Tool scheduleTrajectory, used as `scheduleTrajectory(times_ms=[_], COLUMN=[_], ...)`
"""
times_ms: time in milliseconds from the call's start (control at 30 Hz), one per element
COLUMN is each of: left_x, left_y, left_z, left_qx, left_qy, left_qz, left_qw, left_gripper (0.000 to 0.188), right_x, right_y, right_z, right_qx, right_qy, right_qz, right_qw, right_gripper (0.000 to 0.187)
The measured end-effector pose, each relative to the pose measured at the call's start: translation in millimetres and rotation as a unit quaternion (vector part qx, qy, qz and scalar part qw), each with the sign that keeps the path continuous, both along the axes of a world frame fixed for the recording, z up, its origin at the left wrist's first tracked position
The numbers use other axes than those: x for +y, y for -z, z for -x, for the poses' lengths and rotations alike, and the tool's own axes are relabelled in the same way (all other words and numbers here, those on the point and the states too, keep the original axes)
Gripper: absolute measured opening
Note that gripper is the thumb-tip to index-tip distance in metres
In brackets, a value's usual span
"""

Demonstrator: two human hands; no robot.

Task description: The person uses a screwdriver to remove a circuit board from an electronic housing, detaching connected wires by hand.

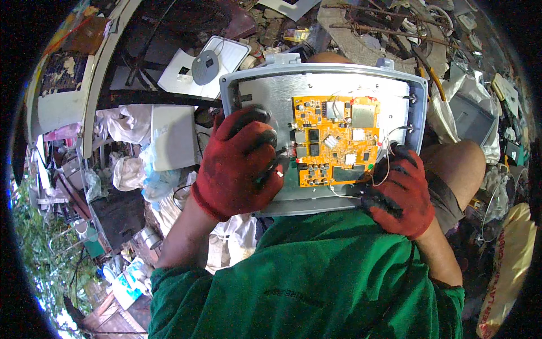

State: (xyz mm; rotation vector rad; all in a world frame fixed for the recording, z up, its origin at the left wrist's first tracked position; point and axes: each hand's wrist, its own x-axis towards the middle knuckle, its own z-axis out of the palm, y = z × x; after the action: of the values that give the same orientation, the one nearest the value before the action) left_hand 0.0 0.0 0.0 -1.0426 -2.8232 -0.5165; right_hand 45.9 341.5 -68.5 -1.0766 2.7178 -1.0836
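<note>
A shallow grey enclosure [324,70] lies open in my lap with a metal plate inside. On that plate sits an orange circuit board [324,121] bearing chips, silver shields and sockets. Thin white wires [389,137] run along the board's right side and lower edge. My left hand [240,161], in a red glove with black-coated fingers, is curled over the enclosure's left side beside the board's sockets; a small pale bit shows at its thumb, but what it holds is unclear. My right hand [402,195], gloved alike, is closed around the enclosure's lower right corner, its fingers near a wire.
Scrap surrounds me. A white panel with a grey disc [205,68] lies beyond the enclosure, to the left. A pale casing [174,137] stands left of my left hand. To the right are a grey tray [467,120] and a yellowish sack [508,271].
</note>
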Motion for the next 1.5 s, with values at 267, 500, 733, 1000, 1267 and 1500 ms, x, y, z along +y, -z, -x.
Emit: scheduleTrajectory(times_ms=[267, 500, 733, 1000, 1267, 1500], left_x=[-6.4, -8.9, -10.2, -11.5, -12.9, -15.4], left_y=[10.3, 9.8, 18.9, 19.9, 9.6, 10.8], left_z=[4.7, 1.6, -8.6, 8.9, 12.7, 14.1], left_qx=[0.002, -0.03, -0.007, -0.02, -0.061, -0.066], left_qy=[0.021, 0.072, 0.088, 0.014, 0.05, 0.063], left_qz=[-0.053, 0.002, -0.009, -0.127, -0.131, -0.13], left_qw=[0.998, 0.997, 0.996, 0.992, 0.988, 0.987], left_gripper=[0.017, 0.018, 0.018, 0.016, 0.013, 0.015], right_x=[-7.8, -5.4, -6.2, -9.7, -8.2, -7.6], right_y=[7.2, 6.0, 6.6, -3.6, 2.3, 2.1], right_z=[-7.7, -11.7, -15.9, -5.0, -9.3, -6.8], right_qx=[0.037, 0.022, 0.02, 0.034, 0.019, -0.013], right_qy=[0.032, 0.039, 0.051, 0.025, 0.035, 0.016], right_qz=[0.024, 0.0, -0.014, -0.043, -0.039, -0.053], right_qw=[0.998, 0.999, 0.998, 0.998, 0.998, 0.998], right_gripper=[0.04, 0.04, 0.041, 0.041, 0.041, 0.04])
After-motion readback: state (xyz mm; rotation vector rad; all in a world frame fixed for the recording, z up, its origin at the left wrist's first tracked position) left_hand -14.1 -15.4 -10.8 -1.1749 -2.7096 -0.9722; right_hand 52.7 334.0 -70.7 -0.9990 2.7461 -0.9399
